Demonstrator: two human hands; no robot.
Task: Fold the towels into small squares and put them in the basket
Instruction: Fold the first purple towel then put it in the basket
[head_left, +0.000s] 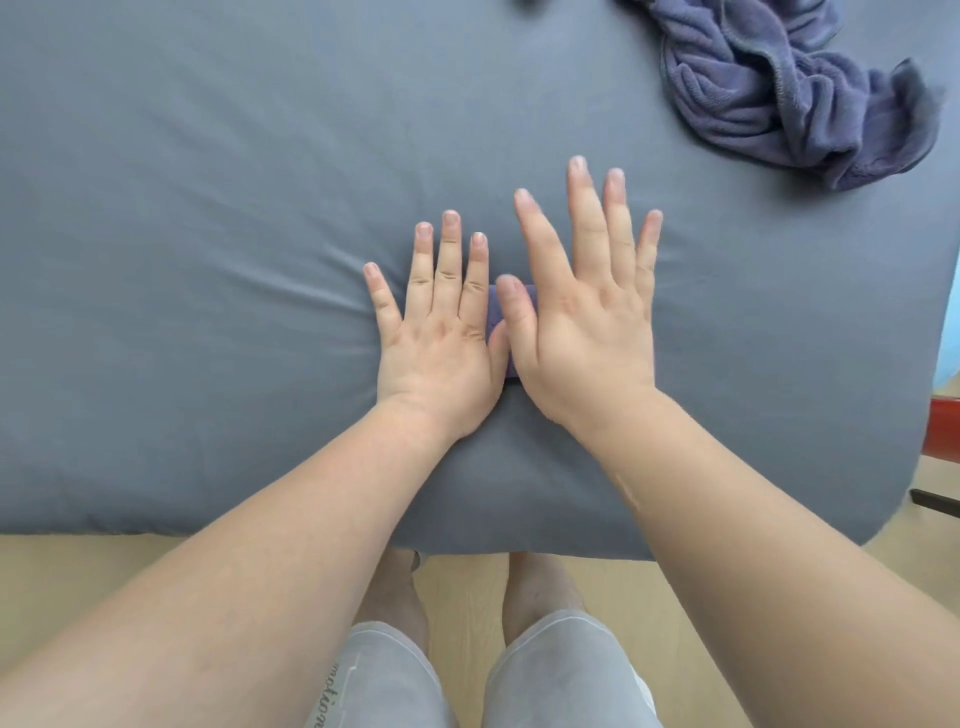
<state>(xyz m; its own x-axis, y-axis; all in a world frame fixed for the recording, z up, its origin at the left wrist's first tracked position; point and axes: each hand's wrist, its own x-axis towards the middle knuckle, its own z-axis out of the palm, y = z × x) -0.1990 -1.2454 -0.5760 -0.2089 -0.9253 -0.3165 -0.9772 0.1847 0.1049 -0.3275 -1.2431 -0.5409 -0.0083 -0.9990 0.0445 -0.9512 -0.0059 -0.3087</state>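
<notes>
Towel (495, 312), folded small, lies on bed (208, 208) under left hand (436, 338) and right hand (587, 322), both flat, fingers straight, pressing. Flattening step; next likely needs grip and carry to basket, unseen. Crumpled towel (779, 93) waits.

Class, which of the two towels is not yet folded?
The crumpled towel at the far right, bunched up; the folded towel lies flat beneath the left hand and right hand.

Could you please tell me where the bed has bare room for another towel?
The sheet is bare everywhere left of the left hand. Crowded: mid-bed, where it and the right hand cover the folded towel, and the crumpled towel far right.
</notes>
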